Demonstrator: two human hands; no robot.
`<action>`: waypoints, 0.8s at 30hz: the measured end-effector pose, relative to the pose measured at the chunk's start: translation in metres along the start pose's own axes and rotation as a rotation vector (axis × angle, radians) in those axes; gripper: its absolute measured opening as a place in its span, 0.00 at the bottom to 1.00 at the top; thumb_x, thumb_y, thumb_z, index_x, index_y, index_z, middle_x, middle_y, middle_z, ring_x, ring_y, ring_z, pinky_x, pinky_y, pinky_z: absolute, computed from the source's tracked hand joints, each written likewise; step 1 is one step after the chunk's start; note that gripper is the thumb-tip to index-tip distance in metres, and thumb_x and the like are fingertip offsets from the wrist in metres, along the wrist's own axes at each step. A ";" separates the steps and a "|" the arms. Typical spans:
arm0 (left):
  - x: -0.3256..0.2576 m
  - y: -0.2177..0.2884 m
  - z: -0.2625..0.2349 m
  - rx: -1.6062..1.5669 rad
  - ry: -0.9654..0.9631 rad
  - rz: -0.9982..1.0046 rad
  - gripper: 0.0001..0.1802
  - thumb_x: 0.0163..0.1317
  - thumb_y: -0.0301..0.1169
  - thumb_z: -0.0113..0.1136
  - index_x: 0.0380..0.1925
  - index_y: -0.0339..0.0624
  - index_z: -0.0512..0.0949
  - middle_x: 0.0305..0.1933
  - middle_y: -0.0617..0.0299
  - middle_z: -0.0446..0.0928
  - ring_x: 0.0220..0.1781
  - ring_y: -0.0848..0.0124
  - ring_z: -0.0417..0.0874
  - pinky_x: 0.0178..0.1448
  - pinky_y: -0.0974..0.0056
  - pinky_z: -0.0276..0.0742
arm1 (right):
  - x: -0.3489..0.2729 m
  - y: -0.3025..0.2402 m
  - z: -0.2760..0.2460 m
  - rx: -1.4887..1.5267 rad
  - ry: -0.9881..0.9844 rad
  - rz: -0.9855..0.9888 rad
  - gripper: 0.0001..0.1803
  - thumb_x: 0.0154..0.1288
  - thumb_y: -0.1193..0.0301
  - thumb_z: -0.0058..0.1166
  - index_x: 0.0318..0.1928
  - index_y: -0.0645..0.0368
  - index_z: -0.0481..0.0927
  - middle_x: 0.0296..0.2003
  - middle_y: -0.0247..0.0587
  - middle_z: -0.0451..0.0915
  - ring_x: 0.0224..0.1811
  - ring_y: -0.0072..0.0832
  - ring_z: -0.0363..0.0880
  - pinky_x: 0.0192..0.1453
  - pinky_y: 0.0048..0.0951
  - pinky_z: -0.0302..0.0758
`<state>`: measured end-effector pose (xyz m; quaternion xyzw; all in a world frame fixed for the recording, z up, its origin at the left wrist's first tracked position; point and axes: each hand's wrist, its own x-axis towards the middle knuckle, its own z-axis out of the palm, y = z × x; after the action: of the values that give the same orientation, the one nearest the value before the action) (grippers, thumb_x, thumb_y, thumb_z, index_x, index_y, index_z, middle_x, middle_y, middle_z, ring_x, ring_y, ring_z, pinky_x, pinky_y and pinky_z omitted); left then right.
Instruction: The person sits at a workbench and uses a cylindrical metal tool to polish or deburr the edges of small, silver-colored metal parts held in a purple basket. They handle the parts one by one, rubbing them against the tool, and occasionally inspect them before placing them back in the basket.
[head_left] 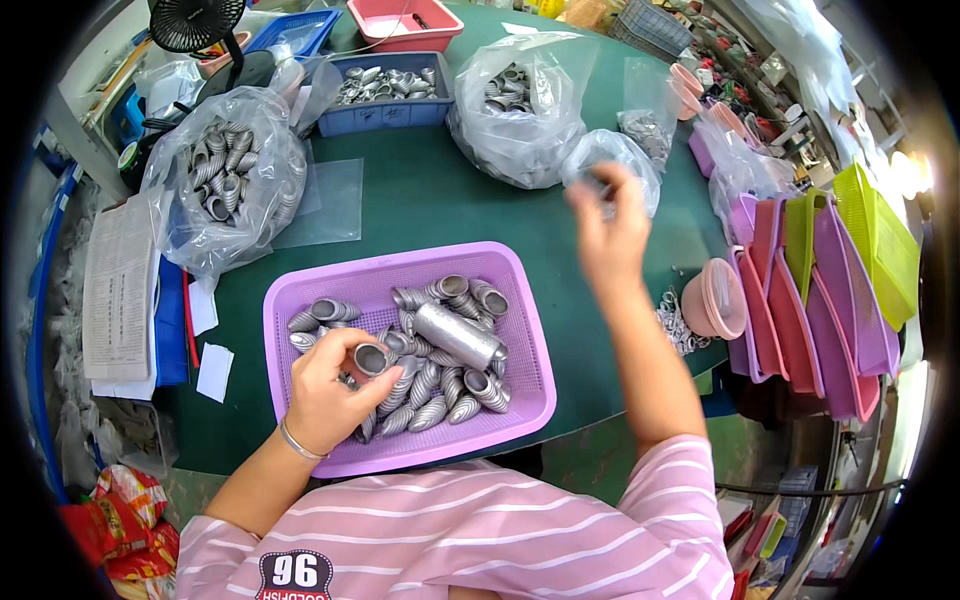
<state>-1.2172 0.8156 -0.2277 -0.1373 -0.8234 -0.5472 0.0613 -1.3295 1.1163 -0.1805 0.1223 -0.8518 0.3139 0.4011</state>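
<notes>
metal sleeve (pixel 371 359), head view: pinched by the left hand (pixel 335 390) above the purple basket (pixel 400 262), toward its nine o'clock. right hand (pixel 612 235), two o'clock, blurred at a small clear bag (pixel 638 165); finger closure cannot be told. likely step: bag reach; next move probably needs a steady sleeve.

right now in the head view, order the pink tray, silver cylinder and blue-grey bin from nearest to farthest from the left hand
1. Silver cylinder: right of the left hand, in the purple basket
2. Blue-grey bin: beyond the basket
3. Pink tray: behind the bin, near the top edge
</notes>
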 end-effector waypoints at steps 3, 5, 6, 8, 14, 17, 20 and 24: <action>0.002 -0.006 0.003 -0.022 -0.015 -0.017 0.21 0.47 0.22 0.74 0.41 0.37 0.75 0.34 0.64 0.78 0.32 0.81 0.78 0.35 0.76 0.76 | 0.043 0.103 -0.013 -0.269 0.061 -0.013 0.17 0.66 0.64 0.55 0.48 0.65 0.75 0.41 0.55 0.80 0.41 0.48 0.81 0.45 0.39 0.75; 0.003 -0.006 0.001 -0.027 0.003 -0.040 0.22 0.47 0.22 0.74 0.42 0.37 0.75 0.34 0.64 0.78 0.33 0.81 0.78 0.35 0.75 0.76 | 0.052 0.141 -0.020 -0.643 -0.453 0.322 0.24 0.68 0.53 0.51 0.53 0.59 0.75 0.47 0.52 0.80 0.50 0.48 0.79 0.52 0.47 0.71; -0.001 -0.012 0.001 -0.058 0.015 -0.104 0.22 0.47 0.23 0.75 0.42 0.37 0.75 0.35 0.64 0.78 0.34 0.80 0.78 0.36 0.75 0.76 | 0.055 0.140 -0.020 -0.706 -0.620 0.387 0.26 0.68 0.50 0.49 0.55 0.56 0.75 0.48 0.49 0.80 0.54 0.47 0.77 0.55 0.51 0.67; -0.002 -0.012 0.000 -0.053 0.021 -0.095 0.21 0.48 0.22 0.75 0.42 0.37 0.75 0.36 0.64 0.77 0.36 0.79 0.79 0.39 0.74 0.78 | 0.050 0.115 -0.022 -0.764 -0.861 0.371 0.26 0.67 0.48 0.49 0.56 0.51 0.76 0.51 0.45 0.80 0.59 0.45 0.74 0.59 0.56 0.61; 0.005 -0.006 -0.002 -0.065 0.039 0.025 0.18 0.48 0.21 0.73 0.38 0.38 0.76 0.38 0.63 0.78 0.38 0.77 0.80 0.40 0.72 0.79 | 0.034 0.119 -0.067 -0.889 -0.762 -0.032 0.09 0.52 0.65 0.64 0.29 0.56 0.81 0.33 0.39 0.82 0.47 0.40 0.76 0.56 0.48 0.62; 0.005 -0.006 -0.002 -0.032 0.065 0.063 0.17 0.46 0.21 0.74 0.36 0.39 0.77 0.38 0.61 0.78 0.37 0.74 0.81 0.39 0.71 0.78 | 0.040 0.090 -0.079 -0.910 -0.765 0.060 0.08 0.51 0.66 0.64 0.27 0.56 0.80 0.28 0.39 0.82 0.46 0.39 0.76 0.55 0.47 0.63; 0.006 -0.005 -0.002 -0.014 0.083 0.129 0.19 0.45 0.21 0.74 0.37 0.40 0.77 0.40 0.58 0.79 0.39 0.70 0.81 0.39 0.70 0.78 | 0.030 0.058 -0.079 -0.878 -0.613 -0.055 0.08 0.52 0.69 0.64 0.32 0.55 0.80 0.34 0.39 0.81 0.46 0.38 0.76 0.58 0.46 0.62; 0.008 -0.004 -0.003 -0.005 0.105 0.233 0.20 0.44 0.21 0.75 0.37 0.40 0.77 0.40 0.57 0.78 0.39 0.69 0.81 0.39 0.70 0.78 | 0.004 0.015 -0.062 -0.520 -0.503 -0.207 0.12 0.52 0.72 0.65 0.37 0.56 0.79 0.40 0.37 0.81 0.48 0.36 0.76 0.60 0.42 0.60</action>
<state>-1.2260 0.8124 -0.2280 -0.2034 -0.7962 -0.5448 0.1669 -1.3008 1.1674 -0.1541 0.1752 -0.9581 0.0051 0.2266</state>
